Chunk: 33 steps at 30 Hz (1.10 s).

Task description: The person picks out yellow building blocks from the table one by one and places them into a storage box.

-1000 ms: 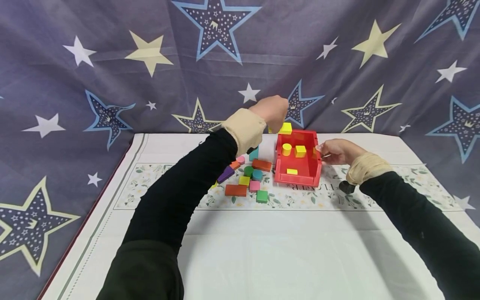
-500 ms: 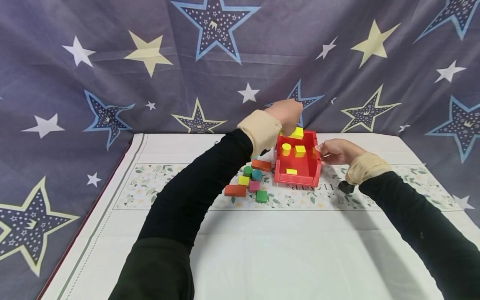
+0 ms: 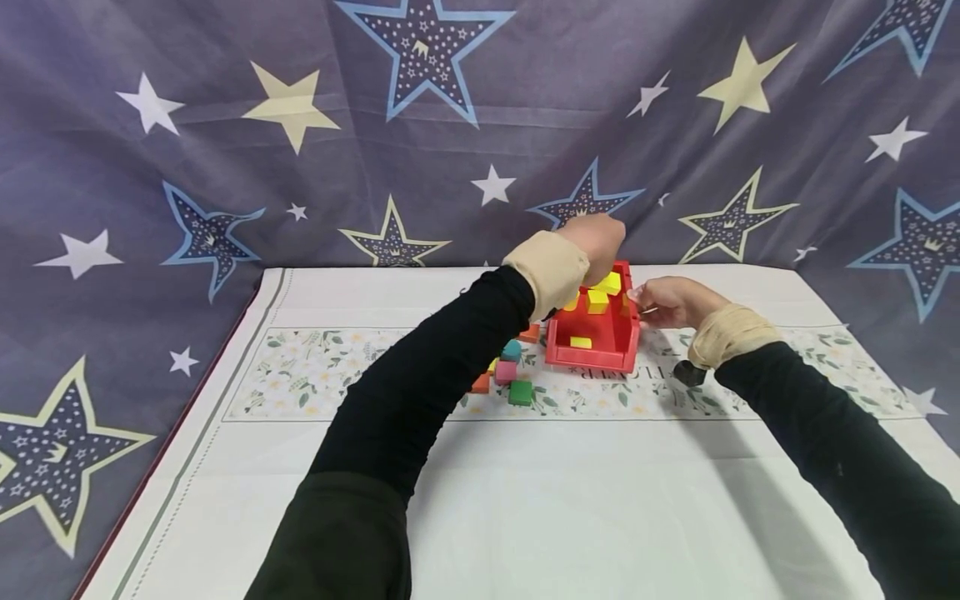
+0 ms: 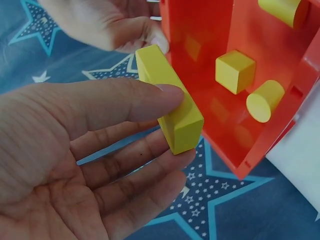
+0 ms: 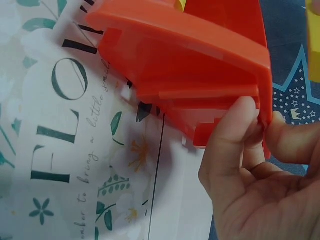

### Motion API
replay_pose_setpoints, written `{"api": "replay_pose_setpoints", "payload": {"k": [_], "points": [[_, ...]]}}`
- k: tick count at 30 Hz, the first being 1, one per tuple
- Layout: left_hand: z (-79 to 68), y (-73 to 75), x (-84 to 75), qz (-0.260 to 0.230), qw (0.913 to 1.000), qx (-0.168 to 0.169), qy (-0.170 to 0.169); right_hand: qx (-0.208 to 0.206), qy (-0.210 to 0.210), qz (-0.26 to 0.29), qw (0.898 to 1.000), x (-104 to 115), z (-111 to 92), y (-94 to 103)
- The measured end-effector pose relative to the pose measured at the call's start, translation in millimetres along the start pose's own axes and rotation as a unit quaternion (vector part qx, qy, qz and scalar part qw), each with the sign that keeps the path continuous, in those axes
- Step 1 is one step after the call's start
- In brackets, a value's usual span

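Observation:
Between thumb and fingers, my left hand point(image 4: 100, 130) pinches a yellow rectangular block point(image 4: 172, 100). In the head view this left hand point(image 3: 597, 242) is over the far end of a red bin point(image 3: 592, 358). My right hand point(image 5: 265, 175) grips the rim of the bin point(image 5: 185, 55) at its right side. Inside the bin lie a yellow cube point(image 4: 235, 71), a yellow cylinder point(image 4: 265, 100) and another yellow piece point(image 4: 282, 10). A flat yellow block point(image 3: 581, 342) shows near the bin's front wall.
Left of the bin lie loose blocks, among them a green block point(image 3: 521, 392), a pink block point(image 3: 506, 372) and a teal cylinder point(image 3: 512, 350). My left sleeve hides others. A floral white cloth point(image 3: 600, 483) covers the table, and a star-patterned curtain point(image 3: 450, 167) hangs behind.
My left hand has moved right and slightly down, carrying the yellow block from beside the bin's far left corner to over its far end. The right hand stays at the bin's rim.

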<state>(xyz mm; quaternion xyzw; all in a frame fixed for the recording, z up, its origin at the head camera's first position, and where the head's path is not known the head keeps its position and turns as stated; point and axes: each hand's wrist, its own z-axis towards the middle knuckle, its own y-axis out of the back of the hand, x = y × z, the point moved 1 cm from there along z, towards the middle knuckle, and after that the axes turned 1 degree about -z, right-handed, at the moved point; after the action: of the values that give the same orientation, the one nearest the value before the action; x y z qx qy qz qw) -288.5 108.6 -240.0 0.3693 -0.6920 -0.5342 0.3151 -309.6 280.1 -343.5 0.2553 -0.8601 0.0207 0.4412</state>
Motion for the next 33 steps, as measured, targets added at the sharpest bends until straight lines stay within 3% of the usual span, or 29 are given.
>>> {"api": "replay_pose_setpoints", "payload": {"k": [5,10,17,23,33], "points": [[3.5,-9.9,-5.5,-0.008,0.9999,-0.008,0.005,-0.001,0.001,0.001,1.000,-0.2,-0.8,0.2],[-3.4,-13.6,-9.5,-0.020,0.9998,-0.007,0.006,0.003,0.002,-0.001,1.000,-0.3,-1.7,0.5],[-3.9,-16.5,-11.9,0.008,0.9997,-0.020,-0.009,-0.005,-0.001,0.004,1.000,0.0,0.1,0.8],[-0.5,-24.4,-12.0,0.001,0.9990,-0.041,-0.017,-0.001,0.003,0.001,1.000,-0.5,-0.4,1.1],[7.9,-33.8,-15.4,0.003,0.9995,-0.026,-0.015,-0.004,0.000,0.003,1.000,0.2,0.7,0.1]]}}
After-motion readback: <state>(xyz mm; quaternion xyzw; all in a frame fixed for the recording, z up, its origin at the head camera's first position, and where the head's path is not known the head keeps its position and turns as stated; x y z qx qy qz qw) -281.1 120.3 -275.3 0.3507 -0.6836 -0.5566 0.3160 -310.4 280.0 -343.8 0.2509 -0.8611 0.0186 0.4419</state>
